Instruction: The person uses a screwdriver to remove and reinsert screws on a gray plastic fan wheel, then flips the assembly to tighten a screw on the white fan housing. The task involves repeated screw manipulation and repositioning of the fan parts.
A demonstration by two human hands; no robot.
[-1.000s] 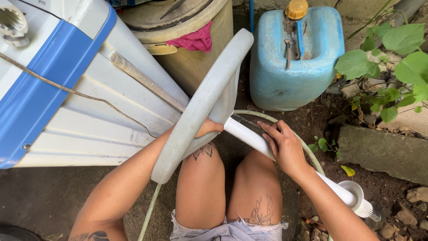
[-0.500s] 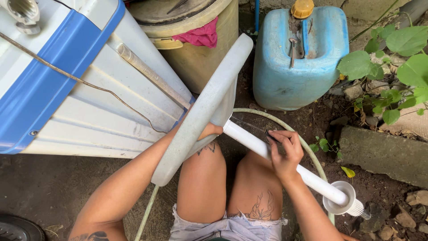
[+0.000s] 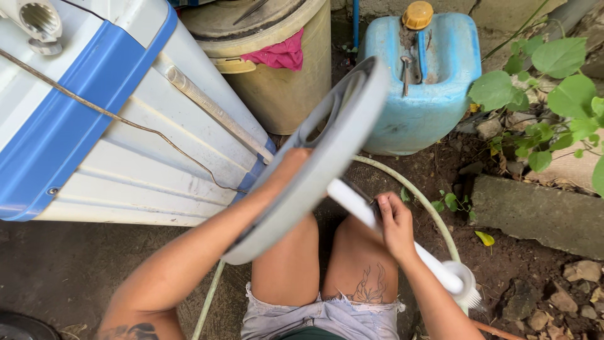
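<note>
Head view: left hand (image 3: pixel 290 165) fingers hidden behind tilted round grey plastic disc (image 3: pixel 318 157), grip unclear; right hand (image 3: pixel 396 223) fingers closed around white plastic tube (image 3: pixel 390 236) just below disc, above knees.

- The white and blue washing machine (image 3: pixel 107 126) lies tipped at left.
- The beige plastic drum (image 3: pixel 283 82) stands behind it, with the blue plastic jerrycan (image 3: pixel 421 88) to its right.
- The grey round lid (image 3: pixel 314 170) stands before both, above the knees.
</note>
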